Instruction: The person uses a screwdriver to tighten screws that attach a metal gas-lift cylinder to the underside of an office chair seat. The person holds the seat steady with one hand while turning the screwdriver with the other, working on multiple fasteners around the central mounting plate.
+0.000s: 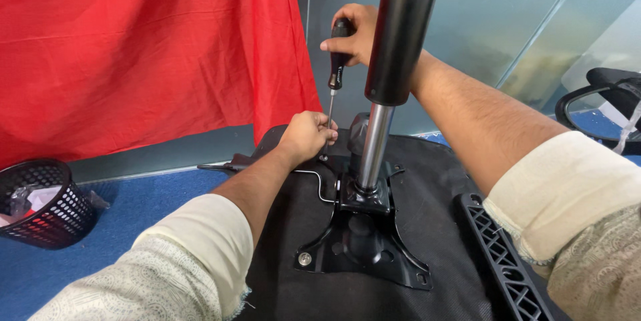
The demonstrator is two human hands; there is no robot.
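Red cloth behind, right hand [354, 31] gripping screwdriver [337, 61], left hand [307, 135] seemingly steadying tip.

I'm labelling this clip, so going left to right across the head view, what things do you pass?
Black mesh basket → red cloth → left hand → screwdriver held by the right hand → gas-lift column → black ribbed plastic part
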